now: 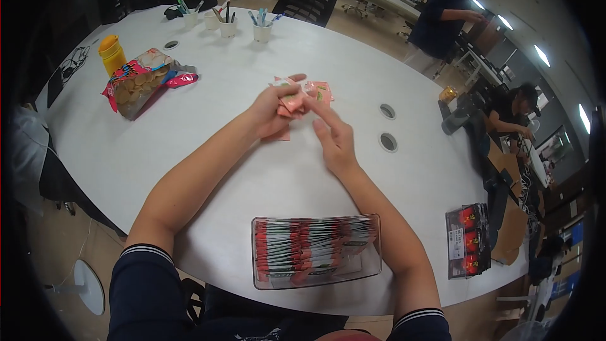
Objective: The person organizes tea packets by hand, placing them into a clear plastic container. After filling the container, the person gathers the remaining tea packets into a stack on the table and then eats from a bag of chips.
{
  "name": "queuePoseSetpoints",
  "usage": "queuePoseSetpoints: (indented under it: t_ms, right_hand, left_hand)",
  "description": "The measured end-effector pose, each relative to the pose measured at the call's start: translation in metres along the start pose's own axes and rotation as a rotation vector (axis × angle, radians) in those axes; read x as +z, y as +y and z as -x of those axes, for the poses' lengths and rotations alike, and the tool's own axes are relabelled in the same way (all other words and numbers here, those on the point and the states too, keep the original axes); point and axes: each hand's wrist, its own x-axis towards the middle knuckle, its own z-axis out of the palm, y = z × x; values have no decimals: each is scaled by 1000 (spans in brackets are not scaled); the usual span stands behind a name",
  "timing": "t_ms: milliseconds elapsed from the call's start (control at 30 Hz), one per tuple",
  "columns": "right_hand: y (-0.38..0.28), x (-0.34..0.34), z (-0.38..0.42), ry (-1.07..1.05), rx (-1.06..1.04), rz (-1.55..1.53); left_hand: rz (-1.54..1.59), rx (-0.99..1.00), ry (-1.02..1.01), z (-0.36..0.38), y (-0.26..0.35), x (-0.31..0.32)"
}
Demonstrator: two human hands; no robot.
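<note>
My left hand (270,112) is closed around several small pink packets (290,102) above the middle of the white table. Close beside it, my right hand (338,142) has its index finger stretched out to the packets and its thumb apart; its other fingers are partly hidden. More pink packets (323,91) show just behind the hands, and part of another pink piece (282,136) shows below my left hand. Between my forearms, near the table's front edge, stands a clear plastic box (344,273) with rows of upright red, white and green packets (303,243).
An opened snack bag (142,85) and a yellow bottle (112,55) stand at the left. Cups of pens (262,33) line the far edge. Two round cable holes (387,143) lie to the right. A red-and-black pack (468,241) sits at front right. Two people are beyond the table.
</note>
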Motion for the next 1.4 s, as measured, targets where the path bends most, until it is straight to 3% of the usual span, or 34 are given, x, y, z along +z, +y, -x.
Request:
queuePoseSetpoints:
  t_ms: [100,200,233,333,433,533,633,733,767,867,900,1033,1133,1233,1333,1400]
  right_hand:
    - [4,-12,2,-136,-28,336]
    - [10,7,5,-475,-228,600]
    - [10,11,6,-586,-142,590]
    - [14,0,7,-568,-48,562]
    - [3,-25,1,-651,103,770]
    - [9,-39,6,-129,315,607]
    - [7,-36,-5,369,386,163]
    - [19,-32,-2,25,-129,469]
    - [18,-31,-4,-174,-111,453]
    - [17,-27,-9,69,41,139]
    - [19,-37,-14,81,87,162]
    - [56,-53,-5,-214,-24,804]
    - [54,-49,-2,-383,25,878]
    - [32,-51,-2,-348,287,680]
    - [26,-55,-2,-261,329,708]
    - [26,-53,-2,-221,278,724]
  left_hand:
    - [11,191,204,-4,18,-24]
    - [-76,363,309,-16,23,-68]
    - [-127,408,327,-20,23,-80]
    - [-122,380,316,-4,26,-55]
    - [-235,256,266,-4,18,-45]
    - [-165,90,233,-8,3,-37]
    - [-27,-98,148,2,-15,2]
    - [158,-174,-97,-15,-37,-15]
    - [221,-192,-207,-22,-43,-25]
    - [123,56,194,8,-21,25]
    - [122,49,265,10,-15,20]
    - [123,92,205,-8,-14,-18]
    - [96,71,160,-7,-11,-18]
    - [95,66,87,-8,-11,-28]
    - [125,37,46,-13,-12,-41]
    - [27,74,196,-5,-12,-20]
